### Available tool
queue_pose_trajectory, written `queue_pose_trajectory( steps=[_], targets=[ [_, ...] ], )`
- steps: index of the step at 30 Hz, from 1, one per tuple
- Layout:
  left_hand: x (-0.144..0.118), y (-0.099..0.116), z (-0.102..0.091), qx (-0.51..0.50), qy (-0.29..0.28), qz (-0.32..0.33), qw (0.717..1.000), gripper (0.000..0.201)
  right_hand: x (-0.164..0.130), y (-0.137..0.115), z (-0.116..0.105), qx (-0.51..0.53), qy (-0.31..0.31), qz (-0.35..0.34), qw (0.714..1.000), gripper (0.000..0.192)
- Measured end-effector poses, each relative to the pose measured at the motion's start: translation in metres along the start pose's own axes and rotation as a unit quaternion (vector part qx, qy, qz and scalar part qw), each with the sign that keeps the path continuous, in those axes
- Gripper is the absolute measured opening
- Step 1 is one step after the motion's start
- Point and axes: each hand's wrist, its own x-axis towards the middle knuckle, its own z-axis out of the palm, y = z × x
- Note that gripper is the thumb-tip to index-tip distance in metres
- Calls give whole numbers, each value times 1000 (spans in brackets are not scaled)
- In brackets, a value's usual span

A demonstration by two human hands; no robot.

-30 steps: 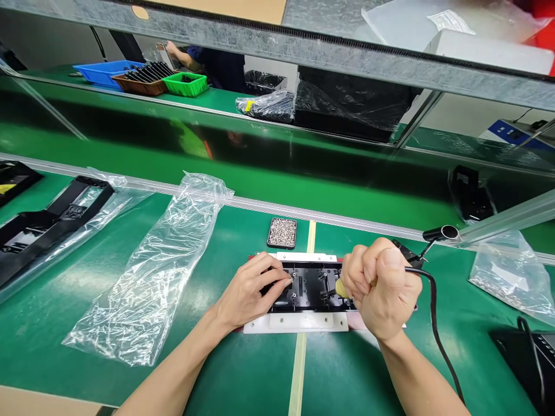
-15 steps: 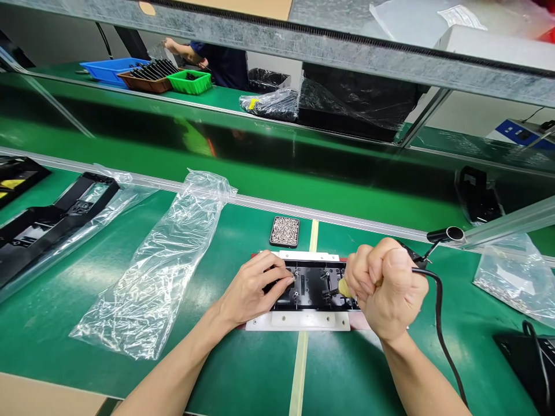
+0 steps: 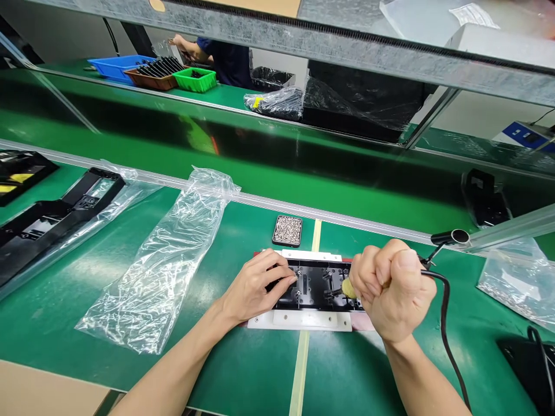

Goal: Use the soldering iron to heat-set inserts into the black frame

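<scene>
Little had shifted since the earlier frame; your hands barely moved on the green tabletop (image 3: 243,370); the black part (image 3: 313,284) sat in its white fixture (image 3: 299,319); your left hand (image 3: 255,287) pressed it flat; your right hand (image 3: 392,289) was fisted around the corded screwdriver (image 3: 347,288), seemingly mid-fastening; the next screw needs the screw tray (image 3: 287,230).

The screw tray (image 3: 287,230) lies behind the fixture (image 3: 303,319) — plastic bag (image 3: 165,266) to its left, all on the bench (image 3: 243,370).
</scene>
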Motion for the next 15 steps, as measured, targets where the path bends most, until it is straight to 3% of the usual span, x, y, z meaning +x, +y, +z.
queue_pose_trajectory(
  steps=[15],
  targets=[
    [2,1,-1,0,2,0,1000,14,-1,-1,2,-4,6,-1,1000,46]
  ],
)
